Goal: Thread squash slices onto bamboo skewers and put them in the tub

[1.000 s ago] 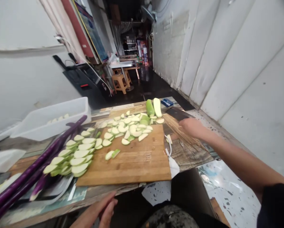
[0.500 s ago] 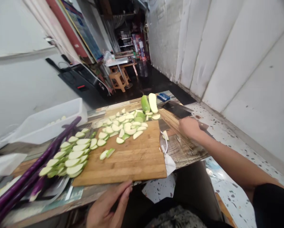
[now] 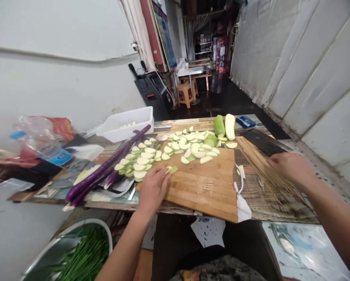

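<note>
My left hand (image 3: 153,187) is closed on a couple of zucchini slices (image 3: 172,169) at the left part of the wooden cutting board (image 3: 201,187). More cut zucchini slices (image 3: 189,144) lie heaped along the board's far side, and others stand in rows (image 3: 141,160) at its left. My right hand (image 3: 292,167) is at a bundle of thin bamboo skewers (image 3: 259,166) right of the board, fingers curled; what they grip is hidden. Just beyond that hand lies a cleaver (image 3: 262,142), its handle out of sight.
Long purple eggplants (image 3: 105,168) lie left of the slices. Behind them stands a white plastic tub (image 3: 128,123). Two zucchini pieces (image 3: 224,127) and a blue packet (image 3: 245,121) are at the far edge. A metal bowl of green stalks (image 3: 84,249) sits below, left.
My left hand has moved from below the board's near edge up onto it and closed on the loose slices. My right hand stays by the skewers. The view has swung left.
</note>
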Motion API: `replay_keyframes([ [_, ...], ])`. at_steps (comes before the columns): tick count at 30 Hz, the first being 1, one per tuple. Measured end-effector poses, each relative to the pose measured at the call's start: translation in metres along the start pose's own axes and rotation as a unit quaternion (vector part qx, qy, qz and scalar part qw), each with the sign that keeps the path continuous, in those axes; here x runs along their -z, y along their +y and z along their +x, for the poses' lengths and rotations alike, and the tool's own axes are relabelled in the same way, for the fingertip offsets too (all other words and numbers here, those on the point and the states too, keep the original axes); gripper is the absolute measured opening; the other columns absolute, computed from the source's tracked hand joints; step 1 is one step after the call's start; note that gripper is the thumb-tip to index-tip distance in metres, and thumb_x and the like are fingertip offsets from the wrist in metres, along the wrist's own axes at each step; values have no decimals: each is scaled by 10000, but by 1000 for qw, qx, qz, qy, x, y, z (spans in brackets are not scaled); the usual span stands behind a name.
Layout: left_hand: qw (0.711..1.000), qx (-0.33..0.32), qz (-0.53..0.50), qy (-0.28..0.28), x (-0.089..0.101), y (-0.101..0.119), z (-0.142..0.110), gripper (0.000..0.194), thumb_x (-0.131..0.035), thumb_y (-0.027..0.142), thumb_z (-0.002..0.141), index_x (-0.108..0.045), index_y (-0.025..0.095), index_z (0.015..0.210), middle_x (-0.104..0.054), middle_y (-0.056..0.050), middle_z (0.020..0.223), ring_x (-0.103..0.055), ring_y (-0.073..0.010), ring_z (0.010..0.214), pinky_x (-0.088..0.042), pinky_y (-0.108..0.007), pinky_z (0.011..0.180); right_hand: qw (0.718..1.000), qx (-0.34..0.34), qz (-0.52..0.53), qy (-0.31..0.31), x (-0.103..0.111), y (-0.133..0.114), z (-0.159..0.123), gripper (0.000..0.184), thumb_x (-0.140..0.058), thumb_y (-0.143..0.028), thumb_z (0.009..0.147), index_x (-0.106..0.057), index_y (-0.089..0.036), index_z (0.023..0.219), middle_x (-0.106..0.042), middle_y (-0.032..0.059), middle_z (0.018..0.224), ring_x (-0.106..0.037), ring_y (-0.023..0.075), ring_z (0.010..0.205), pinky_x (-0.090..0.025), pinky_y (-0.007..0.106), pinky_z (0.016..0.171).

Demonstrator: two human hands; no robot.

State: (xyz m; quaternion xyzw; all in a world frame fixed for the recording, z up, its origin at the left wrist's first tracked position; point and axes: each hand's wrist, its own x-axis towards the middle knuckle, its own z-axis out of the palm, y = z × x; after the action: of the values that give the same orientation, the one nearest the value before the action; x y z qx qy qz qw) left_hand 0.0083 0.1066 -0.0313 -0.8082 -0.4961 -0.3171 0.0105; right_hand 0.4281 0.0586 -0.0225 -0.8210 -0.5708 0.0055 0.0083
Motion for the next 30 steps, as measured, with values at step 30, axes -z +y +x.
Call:
replay_keyframes([
  [30,994,72,-10,-83,-66,48,59,122,-499,257,794,-604,200,819,-652,-34,784,-570,-212,821,-293,-407,850,805,109,583,-9,-41,-105,-119,341,-433,-359,878,-574,-200,1145,-583,4,674,-480,95,441,-410,220,442],
])
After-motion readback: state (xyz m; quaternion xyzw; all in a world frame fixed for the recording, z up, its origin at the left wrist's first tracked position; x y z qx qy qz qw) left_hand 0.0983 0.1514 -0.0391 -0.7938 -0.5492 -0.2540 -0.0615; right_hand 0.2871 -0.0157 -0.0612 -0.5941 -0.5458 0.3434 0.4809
